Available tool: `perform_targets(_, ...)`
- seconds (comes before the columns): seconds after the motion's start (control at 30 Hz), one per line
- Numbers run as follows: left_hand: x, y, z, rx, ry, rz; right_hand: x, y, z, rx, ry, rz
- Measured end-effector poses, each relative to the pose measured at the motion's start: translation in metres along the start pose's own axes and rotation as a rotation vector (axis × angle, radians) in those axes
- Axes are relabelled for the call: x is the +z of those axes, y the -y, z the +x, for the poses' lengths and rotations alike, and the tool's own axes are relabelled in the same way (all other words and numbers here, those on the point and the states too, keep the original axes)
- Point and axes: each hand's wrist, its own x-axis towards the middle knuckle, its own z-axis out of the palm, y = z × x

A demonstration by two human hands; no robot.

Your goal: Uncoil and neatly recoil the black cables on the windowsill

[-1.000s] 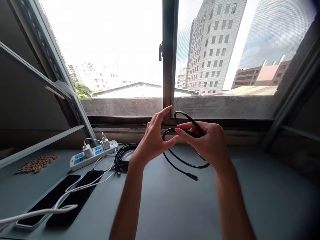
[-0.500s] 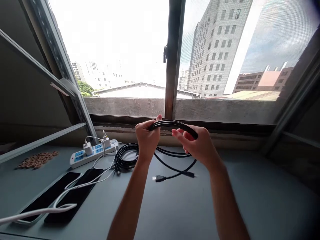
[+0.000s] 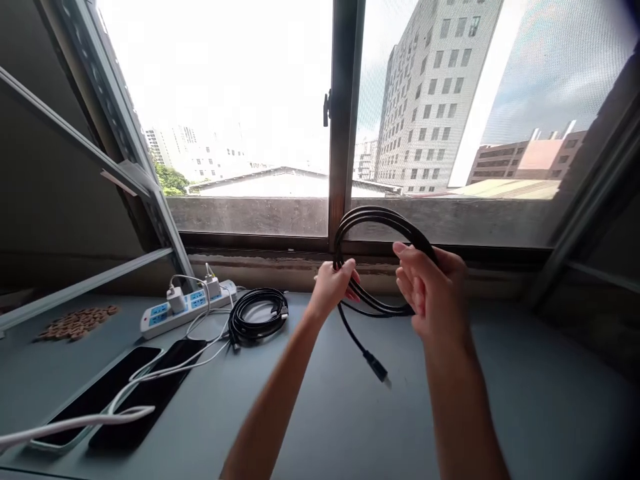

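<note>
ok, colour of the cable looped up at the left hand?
Black: the looped cable shows best in the head view.

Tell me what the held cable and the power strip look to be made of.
Held cable: probably black rubber or plastic sheathing, faintly glossy; it curves smoothly and shows thin highlights.
Power strip: likely hard white plastic, fairly smooth, judging by its even, rigid-looking body.

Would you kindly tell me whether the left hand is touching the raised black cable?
Touching: the head view shows the left hand gripping the raised black cable at its coil's left side.
</note>
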Motion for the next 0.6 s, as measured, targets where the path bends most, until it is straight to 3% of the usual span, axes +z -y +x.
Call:
perform_targets(0.17, 0.015, 0.004, -0.006, -0.006, 0.195, -0.029, 0.0, -0.002, -0.003, -0.199, -0.048, -0.029)
perform_targets(0.37, -0.013, -0.003, -0.007, 0.015, 0.486, 0.12, 0.003, -0.012, 0.0, -0.31, 0.0, 0.158)
perform_targets(0.43, -0.021, -0.006, -0.006, 0.072, 0.43, 0.097, 0.007, -0.018, 0.001, -0.317, -0.049, 0.238)
perform_targets(0.6, -0.022, -0.01, 0.0, 0.298, 0.029, -0.1, 0.018, -0.038, 0.013, -0.112, -0.196, 0.403)
